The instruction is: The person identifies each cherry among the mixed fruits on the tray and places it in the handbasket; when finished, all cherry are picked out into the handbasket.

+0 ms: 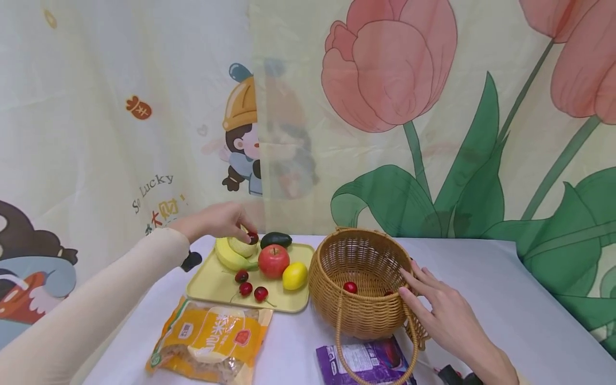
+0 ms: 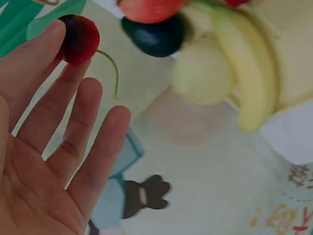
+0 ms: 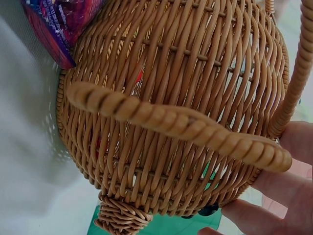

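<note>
Half Seen Around the Wicker Basket

Inside the basket, one red thing is mostly hidden by the near rim, its kind unclear. In front of the basket, the purple packet runs off the head view's lower edge; so does the orange bag, front left. Left of the basket, the left hand hides part of a pale round fruit.

The left arm reaches forward, left grip pinching; the right grip has fingers extended.
</note>
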Demonstrator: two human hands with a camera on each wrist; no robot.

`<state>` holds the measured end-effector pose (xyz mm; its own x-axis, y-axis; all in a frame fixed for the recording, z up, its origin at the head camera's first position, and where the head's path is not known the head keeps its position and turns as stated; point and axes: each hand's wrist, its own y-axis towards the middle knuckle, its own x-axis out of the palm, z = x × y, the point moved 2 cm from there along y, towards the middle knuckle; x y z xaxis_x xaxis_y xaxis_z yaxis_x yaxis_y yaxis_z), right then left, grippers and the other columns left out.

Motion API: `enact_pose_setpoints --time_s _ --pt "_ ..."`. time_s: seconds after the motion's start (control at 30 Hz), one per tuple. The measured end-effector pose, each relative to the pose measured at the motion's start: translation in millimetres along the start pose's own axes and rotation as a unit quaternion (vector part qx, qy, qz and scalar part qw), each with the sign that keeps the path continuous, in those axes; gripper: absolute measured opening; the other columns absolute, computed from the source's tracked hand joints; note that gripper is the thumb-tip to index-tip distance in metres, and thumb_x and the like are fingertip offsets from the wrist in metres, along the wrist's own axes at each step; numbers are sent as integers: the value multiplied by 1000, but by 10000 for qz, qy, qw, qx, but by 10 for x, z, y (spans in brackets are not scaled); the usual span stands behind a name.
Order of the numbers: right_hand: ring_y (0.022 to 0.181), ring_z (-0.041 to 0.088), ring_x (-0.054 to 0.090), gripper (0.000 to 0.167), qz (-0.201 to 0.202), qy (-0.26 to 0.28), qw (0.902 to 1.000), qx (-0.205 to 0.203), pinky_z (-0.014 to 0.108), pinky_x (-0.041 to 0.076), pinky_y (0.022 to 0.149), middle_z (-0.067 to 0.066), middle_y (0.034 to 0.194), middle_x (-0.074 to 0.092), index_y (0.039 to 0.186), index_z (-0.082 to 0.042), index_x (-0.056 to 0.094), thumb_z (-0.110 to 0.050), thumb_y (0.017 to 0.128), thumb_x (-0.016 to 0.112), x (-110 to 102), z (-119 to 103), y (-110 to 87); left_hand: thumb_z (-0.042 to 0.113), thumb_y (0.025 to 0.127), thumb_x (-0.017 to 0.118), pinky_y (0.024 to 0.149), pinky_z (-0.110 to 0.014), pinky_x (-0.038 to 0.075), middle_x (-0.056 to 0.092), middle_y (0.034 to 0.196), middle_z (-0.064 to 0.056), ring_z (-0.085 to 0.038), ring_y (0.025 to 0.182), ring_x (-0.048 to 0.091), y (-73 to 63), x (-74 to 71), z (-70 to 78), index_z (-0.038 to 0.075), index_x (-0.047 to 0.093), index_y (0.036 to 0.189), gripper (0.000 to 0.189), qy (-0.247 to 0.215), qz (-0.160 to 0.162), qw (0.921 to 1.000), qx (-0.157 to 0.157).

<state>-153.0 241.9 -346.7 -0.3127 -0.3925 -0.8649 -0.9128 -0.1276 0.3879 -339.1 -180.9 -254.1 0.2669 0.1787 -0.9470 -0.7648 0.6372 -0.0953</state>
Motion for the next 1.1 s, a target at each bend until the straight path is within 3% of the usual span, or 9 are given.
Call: enact_pose_setpoints --time_s 0.17,0.3,0.47,0.73,1.1 --pt "140 48 48 52 40 43 10000 -46 72 43 102 20 157 46 146 -12 57 -44 106 52 -3 -8 0 12 89 77 89 -36 59 79 111 -9 -21 104 73 236 -141 280 9 80 114 25 30 -68 9998 175" --pt "141 48 48 52 63 45 10000 -40 72 42 103 19 157 47 146 -12 58 -44 106 53 -10 -10 2 12 91 76 92 -34 59 78 115 -11 -22 106 74 429 -228 541 7 78 118 28 -132 -221 9990 375" --pt "140 49 48 52 51 13 10000 -7 72 42 103 19 157 47 146 -12 58 -44 106 53 -19 -5 9 12 91 76 79 -23 54 78 115 -9 -19 103 74 693 -258 900 7 78 118 28 -199 -235 9974 647" --pt "140 48 49 51 111 -29 9999 5 72 43 102 20 156 48 145 -11 59 -44 106 52 -33 9 2 13 91 77 93 -27 58 79 112 -5 -13 105 74 1148 -3 1421 10 79 116 25 -194 -520 9897 1316" --pt "140 46 50 51 140 10 9999 -57 70 45 101 18 156 49 145 -12 59 -44 106 54 -7 9 -25 19 89 80 83 -20 58 81 105 1 -7 96 71 1564 413 1799 12 81 112 24 -277 -516 9886 1387"
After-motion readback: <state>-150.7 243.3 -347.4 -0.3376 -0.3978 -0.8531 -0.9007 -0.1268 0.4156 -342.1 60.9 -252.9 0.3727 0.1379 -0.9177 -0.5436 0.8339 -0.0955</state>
